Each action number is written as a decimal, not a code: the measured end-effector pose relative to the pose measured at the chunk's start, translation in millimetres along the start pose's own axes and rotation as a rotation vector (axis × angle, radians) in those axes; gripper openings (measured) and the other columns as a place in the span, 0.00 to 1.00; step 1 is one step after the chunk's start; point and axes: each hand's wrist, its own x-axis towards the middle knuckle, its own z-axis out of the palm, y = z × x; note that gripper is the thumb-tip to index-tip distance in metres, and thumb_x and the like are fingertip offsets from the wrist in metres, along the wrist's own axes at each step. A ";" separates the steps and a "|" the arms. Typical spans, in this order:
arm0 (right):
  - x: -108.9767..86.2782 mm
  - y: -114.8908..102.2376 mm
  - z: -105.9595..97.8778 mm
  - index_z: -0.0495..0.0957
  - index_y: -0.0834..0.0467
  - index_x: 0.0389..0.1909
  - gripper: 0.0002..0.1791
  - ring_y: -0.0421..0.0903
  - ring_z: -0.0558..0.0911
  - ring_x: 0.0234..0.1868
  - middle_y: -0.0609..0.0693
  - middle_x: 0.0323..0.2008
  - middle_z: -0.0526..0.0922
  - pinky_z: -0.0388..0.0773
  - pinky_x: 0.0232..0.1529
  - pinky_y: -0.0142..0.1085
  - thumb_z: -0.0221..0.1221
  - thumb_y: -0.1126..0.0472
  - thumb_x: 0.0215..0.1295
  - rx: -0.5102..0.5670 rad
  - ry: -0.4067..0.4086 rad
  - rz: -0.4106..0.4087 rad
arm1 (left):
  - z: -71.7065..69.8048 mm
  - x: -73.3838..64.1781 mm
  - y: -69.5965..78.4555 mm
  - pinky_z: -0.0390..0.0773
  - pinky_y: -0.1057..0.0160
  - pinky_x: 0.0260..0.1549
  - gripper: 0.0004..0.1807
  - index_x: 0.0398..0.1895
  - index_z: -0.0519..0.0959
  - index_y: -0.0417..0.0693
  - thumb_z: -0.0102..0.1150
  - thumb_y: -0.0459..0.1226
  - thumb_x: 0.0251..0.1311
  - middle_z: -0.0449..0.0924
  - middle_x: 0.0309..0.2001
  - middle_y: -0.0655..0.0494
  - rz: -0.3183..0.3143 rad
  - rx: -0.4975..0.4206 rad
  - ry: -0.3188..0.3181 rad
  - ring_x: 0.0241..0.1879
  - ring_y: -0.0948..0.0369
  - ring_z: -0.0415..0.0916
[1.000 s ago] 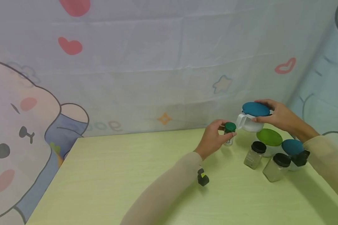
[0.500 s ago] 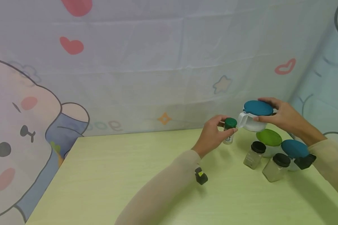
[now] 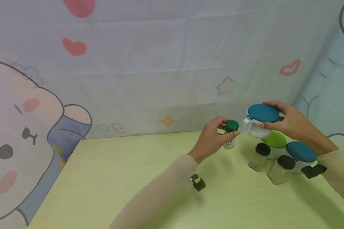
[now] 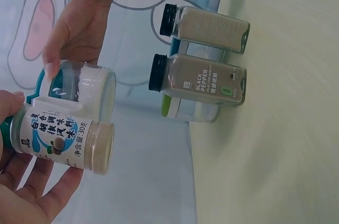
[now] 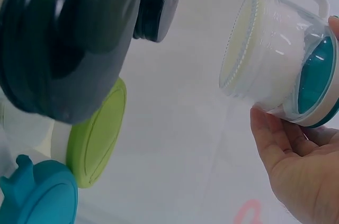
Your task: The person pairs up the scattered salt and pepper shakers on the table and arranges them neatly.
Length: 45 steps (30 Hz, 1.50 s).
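My left hand (image 3: 210, 138) grips a small spice jar (image 4: 63, 139) with a green cap and a white label; pale powder shows in its bottom in the left wrist view. My right hand (image 3: 292, 122) holds a clear seasoning pot (image 5: 270, 54) with a blue lid and a white handle, fingers and thumb round its sides. White contents fill part of this pot. Both containers are upright above the table, and the pot's handle (image 3: 247, 125) is close to the green-capped jar.
Below the right hand stand two black-capped pepper jars (image 3: 258, 160) (image 4: 206, 81), a green-lidded pot (image 3: 274, 140) and another blue-lidded pot (image 3: 301, 152). The pale table (image 3: 126, 178) stretches left. A printed cloth (image 3: 149, 79) hangs behind it.
The left hand has raised the green-capped jar a little and then drawn it slightly left. The right hand has shifted the blue-lidded pot slightly right and, lately, a little lower.
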 end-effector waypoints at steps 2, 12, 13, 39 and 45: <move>-1.9 -0.3 1.0 0.58 0.55 0.78 0.46 0.71 0.74 0.62 0.69 0.72 0.62 0.70 0.39 0.13 0.70 0.51 0.64 0.005 0.009 -0.010 | -2.4 -2.0 1.3 0.85 0.70 0.34 0.19 0.56 0.79 0.48 0.70 0.41 0.64 0.79 0.48 0.60 0.004 -0.004 -0.004 0.44 0.67 0.77; -12.8 -8.2 10.4 0.60 0.54 0.77 0.46 0.70 0.75 0.61 0.66 0.72 0.63 0.72 0.41 0.13 0.72 0.56 0.61 0.034 0.038 -0.062 | -16.0 -13.0 6.0 0.85 0.68 0.34 0.20 0.57 0.79 0.51 0.70 0.41 0.63 0.80 0.48 0.61 -0.013 -0.025 -0.020 0.44 0.65 0.78; -13.3 -9.5 11.9 0.61 0.54 0.77 0.46 0.68 0.75 0.61 0.65 0.71 0.64 0.71 0.42 0.12 0.73 0.57 0.60 0.026 0.046 -0.071 | -17.6 -14.1 6.4 0.85 0.68 0.34 0.20 0.57 0.79 0.51 0.70 0.41 0.63 0.80 0.47 0.61 -0.017 -0.030 -0.020 0.43 0.65 0.79; -25.0 -34.4 46.2 0.66 0.52 0.74 0.48 0.21 0.70 0.55 0.60 0.70 0.68 0.66 0.52 0.10 0.77 0.66 0.52 0.080 0.073 -0.255 | -51.6 -46.5 3.5 0.86 0.65 0.43 0.18 0.54 0.79 0.54 0.71 0.41 0.62 0.81 0.45 0.61 -0.018 -0.047 -0.003 0.46 0.63 0.78; -24.9 -38.7 53.1 0.65 0.52 0.75 0.48 0.21 0.69 0.57 0.62 0.69 0.68 0.66 0.53 0.11 0.76 0.65 0.53 0.075 0.060 -0.301 | -58.2 -53.8 3.9 0.86 0.64 0.43 0.19 0.55 0.79 0.52 0.71 0.39 0.62 0.81 0.45 0.60 -0.033 -0.050 0.004 0.47 0.59 0.79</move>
